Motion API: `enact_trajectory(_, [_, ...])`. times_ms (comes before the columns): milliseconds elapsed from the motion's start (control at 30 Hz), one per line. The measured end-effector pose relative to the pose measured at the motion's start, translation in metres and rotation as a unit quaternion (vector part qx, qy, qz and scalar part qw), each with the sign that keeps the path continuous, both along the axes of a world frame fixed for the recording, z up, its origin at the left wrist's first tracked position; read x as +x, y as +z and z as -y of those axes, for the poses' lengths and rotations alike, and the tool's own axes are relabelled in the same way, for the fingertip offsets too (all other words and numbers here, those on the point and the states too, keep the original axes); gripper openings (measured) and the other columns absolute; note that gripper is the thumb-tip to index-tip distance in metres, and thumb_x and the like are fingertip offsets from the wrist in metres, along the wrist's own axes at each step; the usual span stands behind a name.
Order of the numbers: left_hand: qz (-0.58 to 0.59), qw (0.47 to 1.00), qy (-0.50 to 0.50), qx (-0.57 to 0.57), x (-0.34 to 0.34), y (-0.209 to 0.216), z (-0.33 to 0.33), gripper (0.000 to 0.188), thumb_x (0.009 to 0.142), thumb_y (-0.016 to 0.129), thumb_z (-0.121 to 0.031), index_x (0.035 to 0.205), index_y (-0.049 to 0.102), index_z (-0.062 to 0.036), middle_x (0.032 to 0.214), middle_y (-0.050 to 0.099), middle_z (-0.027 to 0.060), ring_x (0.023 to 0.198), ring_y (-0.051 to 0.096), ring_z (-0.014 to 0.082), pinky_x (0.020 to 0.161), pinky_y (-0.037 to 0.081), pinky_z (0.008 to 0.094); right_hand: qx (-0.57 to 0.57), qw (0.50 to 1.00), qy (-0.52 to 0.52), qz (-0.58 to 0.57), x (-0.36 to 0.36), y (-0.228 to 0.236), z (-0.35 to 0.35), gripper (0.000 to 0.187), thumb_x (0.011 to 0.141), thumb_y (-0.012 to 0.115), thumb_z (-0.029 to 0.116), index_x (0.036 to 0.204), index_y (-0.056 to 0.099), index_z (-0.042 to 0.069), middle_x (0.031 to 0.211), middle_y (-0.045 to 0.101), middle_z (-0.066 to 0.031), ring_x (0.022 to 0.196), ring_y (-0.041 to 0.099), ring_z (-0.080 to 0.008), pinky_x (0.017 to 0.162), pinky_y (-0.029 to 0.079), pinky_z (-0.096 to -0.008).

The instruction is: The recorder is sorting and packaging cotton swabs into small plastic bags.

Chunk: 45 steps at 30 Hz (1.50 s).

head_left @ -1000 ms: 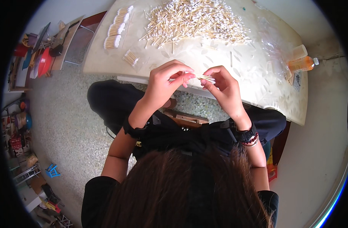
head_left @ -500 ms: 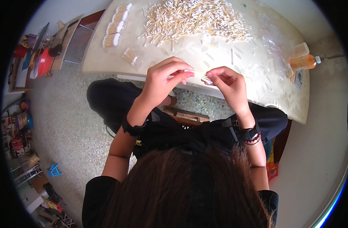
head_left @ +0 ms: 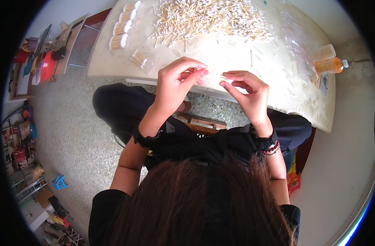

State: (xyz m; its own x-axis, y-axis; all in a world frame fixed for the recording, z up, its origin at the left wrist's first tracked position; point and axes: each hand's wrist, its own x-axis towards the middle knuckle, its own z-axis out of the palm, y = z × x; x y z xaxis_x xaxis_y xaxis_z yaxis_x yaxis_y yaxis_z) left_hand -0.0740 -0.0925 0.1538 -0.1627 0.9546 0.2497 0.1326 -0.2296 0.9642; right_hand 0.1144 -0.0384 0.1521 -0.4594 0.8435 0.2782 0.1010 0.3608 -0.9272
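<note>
On the left we see neat bundles of white-tipped wooden cotton swabs [head_left: 121, 28] lined up on the cream, leaf-patterned table [head_left: 107, 63], with a smaller swab cluster [head_left: 138, 59] nearby. Our left hand [head_left: 174, 80] curls its fingers toward the thumb; we cannot tell whether they grip anything. Beyond our hands lies a big loose swab heap [head_left: 212, 20]. Our right hand [head_left: 252, 91] pinches a few glare-washed swabs [head_left: 224, 77] at the table's near edge. Farther right, we see crumpled clear plastic [head_left: 297, 43] beside a bottle of orange liquid [head_left: 329, 65].

Glare bleaches the tabletop [head_left: 236, 57]; fisheye edges curve into black.
</note>
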Motion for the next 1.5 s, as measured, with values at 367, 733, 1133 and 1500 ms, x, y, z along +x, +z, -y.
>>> enact_trajectory(367, [0.061,0.997,0.0,-0.041,0.004,-0.004,-0.002,0.011,0.086,0.06,0.004,0.096,0.061,0.0057,0.089,0.063,0.0085,0.071,0.062,0.0122,0.065,0.05,0.0237,0.175,0.981,-0.033,0.072,0.003,-0.008,-0.006,0.015,0.072,0.075,0.004,0.086,0.069,0.001,0.091,0.068,-0.0109,0.081,0.067,-0.0181,0.07,0.055,-0.028])
enact_trajectory(733, [-0.094,0.993,0.005,0.073,0.016,-0.004,-0.003,0.011,0.08,0.064,0.005,0.091,0.062,0.0028,0.086,0.063,0.0094,0.07,0.064,0.0155,0.062,0.053,0.0257,0.031,0.997,0.0,0.067,-0.012,-0.007,-0.008,0.025,0.091,0.057,0.024,0.095,0.065,0.0,0.077,0.066,-0.0113,0.068,0.063,-0.0196,0.063,0.049,-0.0309])
enact_trajectory(1133, [-0.185,0.967,-0.103,0.139,0.011,0.002,-0.001,0.013,0.079,0.064,0.007,0.092,0.063,0.0051,0.088,0.063,0.0108,0.074,0.065,0.0152,0.06,0.053,0.0235,-0.439,0.882,0.139,0.098,-0.008,0.0,-0.013,0.056,0.095,0.046,0.043,0.055,0.057,0.004,0.052,0.046,0.0016,0.049,0.039,-0.0076,0.047,0.032,-0.0245])
enact_trajectory(1500, [0.137,0.977,-0.114,-0.115,0.014,-0.007,0.006,0.012,0.087,0.061,-0.003,0.096,0.063,0.0041,0.093,0.066,0.0108,0.083,0.065,0.0153,0.074,0.052,0.0253,-0.06,0.987,-0.048,0.14,-0.013,-0.016,0.005,0.051,0.094,0.051,0.032,0.058,0.055,-0.004,0.043,0.039,-0.008,0.041,0.034,-0.012,0.044,0.032,-0.0308])
